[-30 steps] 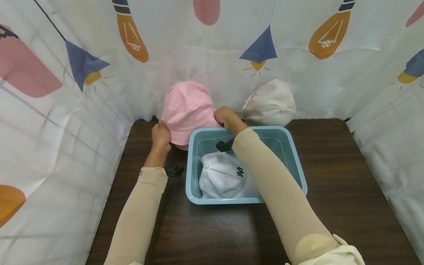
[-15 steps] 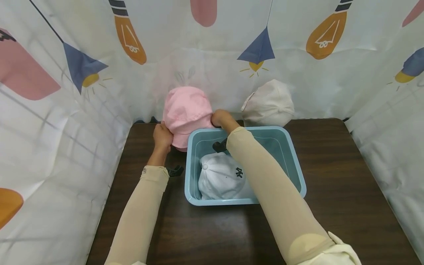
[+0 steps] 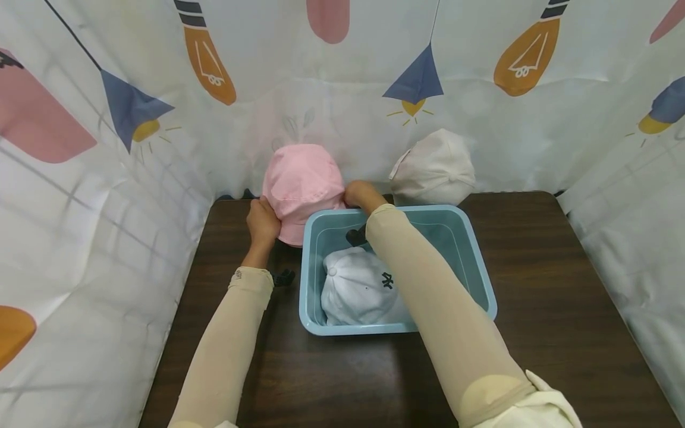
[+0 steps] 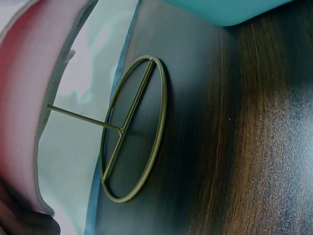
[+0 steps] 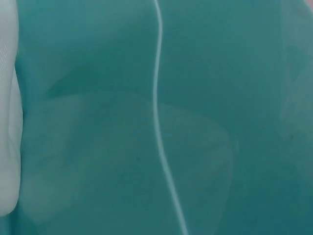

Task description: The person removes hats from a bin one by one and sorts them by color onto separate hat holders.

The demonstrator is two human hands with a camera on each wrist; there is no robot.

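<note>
Hat (image 3: 304,178) of pink cloth, just left of centre in the upper half of the head view, crown up, gripped from both sides. Left hand (image 3: 263,223) at the left edge of the brim, fingers curled round the cloth, tips out of sight; in the left wrist view, only a dark bit of that hand, lower left corner, against the brim. Right hand (image 3: 363,195) at the right edge of the brim, knuckles bent, fingers drawn in on the cloth; fingertips hidden, so cannot tell how tight the pinch.

Left of centre in the left wrist view, wire stand (image 4: 121,130): oval ring, crossbar, thin stem reaching to the hat's edge in view. Cannot tell whether touching.

Middle of the head view, pale blue basin (image 3: 305,273), partly under the right sleeve (image 3: 444,321). Inside, toward its lower left, white cap (image 3: 353,285), dark emblem toward the right. Up and right of centre, beyond the basin's upper rim, beige cap (image 3: 434,169), near the right hand. Left sleeve (image 3: 219,351) at lower left of centre, over dark wood-grained table (image 3: 540,297). Across the top and both sides, white curtain (image 3: 348,107) printed with bulbs and lamps. Right wrist view filled mostly by basin wall, with white cloth along the left edge.
</note>
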